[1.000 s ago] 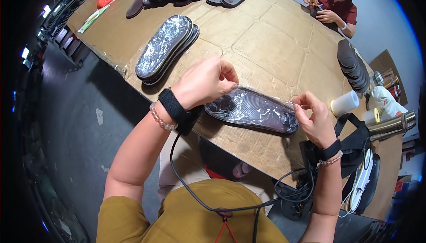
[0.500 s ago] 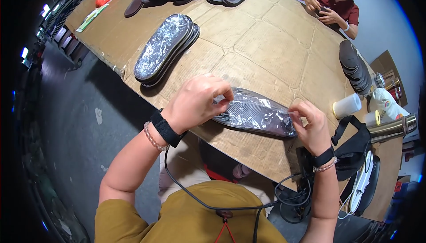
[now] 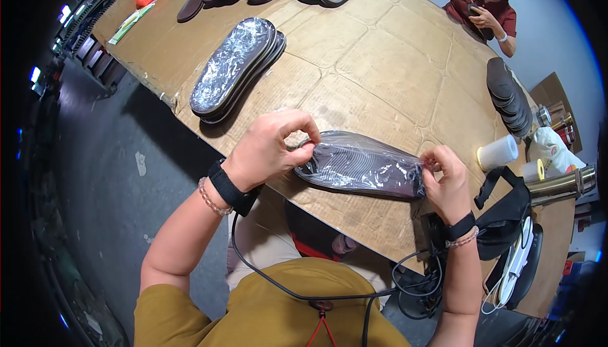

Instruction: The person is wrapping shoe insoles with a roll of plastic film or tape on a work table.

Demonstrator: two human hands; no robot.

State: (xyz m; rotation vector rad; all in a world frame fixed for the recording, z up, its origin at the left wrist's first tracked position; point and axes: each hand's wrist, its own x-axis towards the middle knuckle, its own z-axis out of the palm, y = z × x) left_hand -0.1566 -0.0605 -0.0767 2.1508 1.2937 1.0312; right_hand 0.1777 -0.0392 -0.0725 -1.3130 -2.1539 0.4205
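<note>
The brown shoe sole (image 3: 364,168), wrapped in clear film (image 3: 386,164), lies at the centre of the frame, on the cardboard-covered bench (image 3: 386,81) and just beside its near edge. The left hand (image 3: 271,145) has its grip pinched, thumb to forefinger, on the film at the sole's left end; the right hand (image 3: 447,182) has its grip pinched at the right end, though the fingers hide how much film they hold. Pulling hard from both ends could tear or crease the film, and an uneven tug could swing the sole's left end past the bench edge, which slants from left of centre down to lower right. The cable (image 3: 285,291) looping across the lower middle could snag on that edge if an arm swings wide. Bare cardboard spreads above the sole toward the upper centre, the easiest room for moving. To the upper left, the stack of wrapped soles (image 3: 235,68) limits a left sweep; to the right, the white roll (image 3: 498,153) and black bag (image 3: 505,215) crowd the right hand, and the roll could be knocked over.
</note>
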